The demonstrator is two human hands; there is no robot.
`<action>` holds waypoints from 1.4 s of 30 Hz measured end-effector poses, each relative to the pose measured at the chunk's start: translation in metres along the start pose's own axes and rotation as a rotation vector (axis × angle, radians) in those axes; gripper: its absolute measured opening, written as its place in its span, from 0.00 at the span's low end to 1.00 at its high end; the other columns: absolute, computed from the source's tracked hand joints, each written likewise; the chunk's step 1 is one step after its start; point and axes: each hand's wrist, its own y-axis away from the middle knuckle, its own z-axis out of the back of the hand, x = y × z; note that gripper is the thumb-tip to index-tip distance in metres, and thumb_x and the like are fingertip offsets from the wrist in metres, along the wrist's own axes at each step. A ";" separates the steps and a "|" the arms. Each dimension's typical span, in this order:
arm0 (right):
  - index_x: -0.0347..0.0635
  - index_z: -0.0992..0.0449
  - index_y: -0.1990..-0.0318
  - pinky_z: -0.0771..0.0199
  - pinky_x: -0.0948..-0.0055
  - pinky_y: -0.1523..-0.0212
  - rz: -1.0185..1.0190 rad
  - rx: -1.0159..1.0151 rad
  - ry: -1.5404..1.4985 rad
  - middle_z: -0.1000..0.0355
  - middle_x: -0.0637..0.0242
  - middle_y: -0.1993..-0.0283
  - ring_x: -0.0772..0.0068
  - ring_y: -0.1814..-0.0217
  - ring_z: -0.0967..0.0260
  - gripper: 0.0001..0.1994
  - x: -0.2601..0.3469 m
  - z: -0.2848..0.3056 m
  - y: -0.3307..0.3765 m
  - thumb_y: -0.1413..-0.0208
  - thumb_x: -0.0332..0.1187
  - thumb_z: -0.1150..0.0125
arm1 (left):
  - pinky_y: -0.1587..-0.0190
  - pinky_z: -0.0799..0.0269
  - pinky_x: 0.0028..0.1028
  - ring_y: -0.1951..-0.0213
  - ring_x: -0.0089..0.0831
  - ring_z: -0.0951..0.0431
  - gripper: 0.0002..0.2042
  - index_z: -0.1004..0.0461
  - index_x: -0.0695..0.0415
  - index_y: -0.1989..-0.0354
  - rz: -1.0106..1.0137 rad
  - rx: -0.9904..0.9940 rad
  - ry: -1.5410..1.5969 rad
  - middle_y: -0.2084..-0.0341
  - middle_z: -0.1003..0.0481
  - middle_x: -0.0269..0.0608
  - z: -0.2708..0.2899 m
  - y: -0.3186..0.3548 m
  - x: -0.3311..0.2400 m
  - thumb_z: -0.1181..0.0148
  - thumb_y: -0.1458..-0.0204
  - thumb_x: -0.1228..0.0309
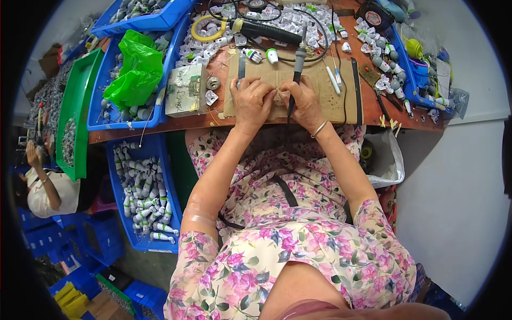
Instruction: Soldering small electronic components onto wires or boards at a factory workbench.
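My left hand [250, 101] and my right hand [304, 101] meet over a brown cardboard sheet [320, 93] on the wooden workbench [192, 121]. The left hand pinches a small part against the cardboard; the part itself is hidden by the fingers. In the right hand is a dark soldering iron [297, 64], its tip pointing down toward the spot between the hands and its cable running off to the far side. A thin bracelet circles the right wrist.
Heaps of small white plastic parts [288, 21] lie behind the cardboard, with a yellow tape roll [208, 28] and a black tool [264, 31]. Blue bins [140, 74] hold a green bag [133, 72]. A floor bin [143, 192] holds white-green pieces. Another person [45, 186] sits at the left.
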 end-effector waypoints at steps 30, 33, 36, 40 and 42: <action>0.40 0.29 0.51 0.31 0.73 0.67 -0.125 -0.116 0.004 0.29 0.58 0.60 0.68 0.70 0.32 0.14 0.015 0.117 0.100 0.40 0.38 0.43 | 0.40 0.50 0.46 0.58 0.30 0.27 0.03 0.24 0.50 0.75 -0.109 0.080 -0.087 0.71 0.24 0.27 -0.031 -0.014 -0.028 0.35 0.56 0.69; 0.39 0.29 0.54 0.31 0.72 0.66 -0.147 -0.110 -0.080 0.28 0.58 0.63 0.66 0.68 0.30 0.11 0.019 0.113 0.110 0.43 0.31 0.40 | 0.40 0.49 0.45 0.58 0.30 0.27 0.03 0.24 0.50 0.75 -0.115 0.082 -0.110 0.71 0.24 0.27 -0.032 -0.012 -0.028 0.35 0.56 0.69; 0.37 0.30 0.54 0.30 0.73 0.64 -0.233 -0.110 -0.245 0.28 0.59 0.64 0.66 0.66 0.29 0.10 0.027 0.111 0.117 0.43 0.27 0.43 | 0.40 0.49 0.43 0.58 0.31 0.27 0.03 0.24 0.50 0.75 -0.115 0.088 -0.116 0.71 0.25 0.27 -0.033 -0.012 -0.027 0.35 0.56 0.69; 0.34 0.34 0.51 0.27 0.72 0.62 -0.697 -0.269 -0.765 0.28 0.58 0.64 0.70 0.64 0.29 0.13 0.028 0.111 0.124 0.38 0.33 0.48 | 0.40 0.48 0.42 0.58 0.31 0.27 0.03 0.24 0.50 0.75 -0.106 0.081 -0.091 0.71 0.25 0.28 -0.032 -0.011 -0.027 0.35 0.55 0.69; 0.35 0.34 0.52 0.26 0.72 0.63 -0.799 -0.381 -0.989 0.28 0.58 0.64 0.68 0.64 0.28 0.13 0.023 0.111 0.127 0.39 0.34 0.48 | 0.40 0.48 0.42 0.59 0.32 0.27 0.03 0.24 0.50 0.75 -0.085 0.086 -0.085 0.71 0.25 0.28 -0.032 -0.010 -0.028 0.35 0.55 0.69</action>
